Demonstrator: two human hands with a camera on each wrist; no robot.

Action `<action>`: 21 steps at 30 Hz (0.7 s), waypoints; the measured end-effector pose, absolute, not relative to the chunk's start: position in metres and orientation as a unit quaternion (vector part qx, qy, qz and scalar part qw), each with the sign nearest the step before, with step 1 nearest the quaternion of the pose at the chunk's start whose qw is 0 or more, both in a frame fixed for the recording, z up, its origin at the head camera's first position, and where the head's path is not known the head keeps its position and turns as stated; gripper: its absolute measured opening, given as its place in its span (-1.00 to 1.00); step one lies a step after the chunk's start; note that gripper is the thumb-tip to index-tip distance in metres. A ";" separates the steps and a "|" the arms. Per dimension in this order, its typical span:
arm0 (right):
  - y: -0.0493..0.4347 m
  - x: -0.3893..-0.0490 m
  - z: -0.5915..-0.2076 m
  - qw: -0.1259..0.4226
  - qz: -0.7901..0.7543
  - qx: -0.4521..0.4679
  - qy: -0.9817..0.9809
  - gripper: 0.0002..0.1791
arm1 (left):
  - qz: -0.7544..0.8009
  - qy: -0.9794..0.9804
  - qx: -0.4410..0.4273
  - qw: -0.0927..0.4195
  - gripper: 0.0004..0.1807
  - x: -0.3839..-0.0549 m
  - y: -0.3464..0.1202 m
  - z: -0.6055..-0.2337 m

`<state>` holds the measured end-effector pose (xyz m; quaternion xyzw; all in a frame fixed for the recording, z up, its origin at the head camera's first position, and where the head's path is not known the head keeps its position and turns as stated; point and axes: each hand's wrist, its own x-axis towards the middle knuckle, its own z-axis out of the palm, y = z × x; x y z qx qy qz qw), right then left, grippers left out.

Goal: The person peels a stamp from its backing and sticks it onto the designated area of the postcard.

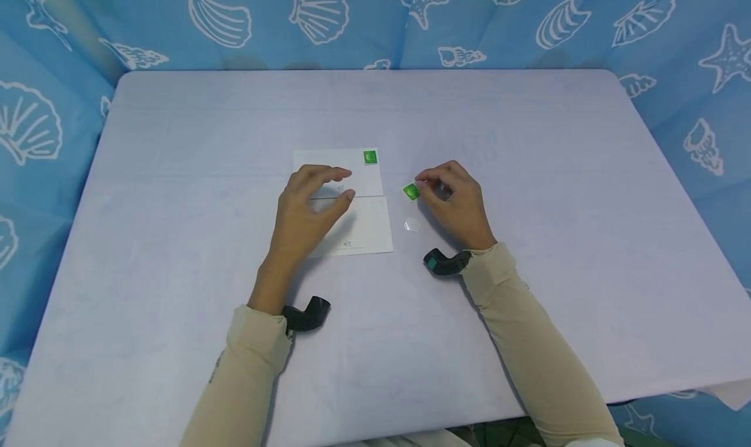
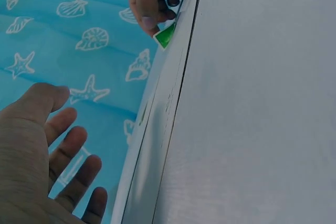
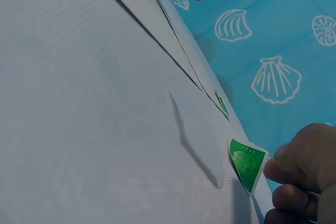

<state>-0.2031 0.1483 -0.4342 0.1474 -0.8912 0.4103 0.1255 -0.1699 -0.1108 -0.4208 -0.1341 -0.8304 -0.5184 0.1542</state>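
Note:
Between thumb and forefinger, my right hand [image 1: 459,202] pinches a small green postage stamp [image 1: 411,191] with a white perforated border by its edge. The right wrist view shows a round design on the stamp [image 3: 245,162], which stands tilted at the fingertips. My left hand [image 1: 300,214] hovers over two white envelopes, its fingers and thumb spread apart with nothing between them. On the upper envelope [image 1: 328,157] another green stamp [image 1: 370,157] sits in the top right corner. The lower envelope [image 1: 369,225] shows a bare top right corner and is partly covered by the left hand.
A small clear piece of film [image 1: 412,225] lies on the white-covered table [image 1: 205,121], right of the lower envelope. Black cameras [image 1: 308,314] are worn at both wrists. A blue curtain [image 1: 375,23] with shell and starfish prints hangs behind the table and along its sides.

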 end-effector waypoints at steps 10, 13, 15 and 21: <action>0.150 -0.202 -0.436 0.124 0.405 0.148 -0.894 -0.88 | -0.529 -0.826 -0.131 0.148 -0.70 -0.170 -0.103 -0.422; 0.151 -0.202 -0.437 0.124 0.407 0.147 -0.893 -0.88 | -0.530 -0.823 -0.135 0.151 -0.70 -0.170 -0.099 -0.423; 0.151 -0.202 -0.437 0.126 0.408 0.147 -0.892 -0.88 | -0.530 -0.822 -0.138 0.154 -0.71 -0.170 -0.097 -0.423; 0.151 -0.199 -0.436 0.126 0.407 0.154 -0.892 -0.88 | -0.523 -0.822 -0.148 0.169 -0.71 -0.170 -0.094 -0.423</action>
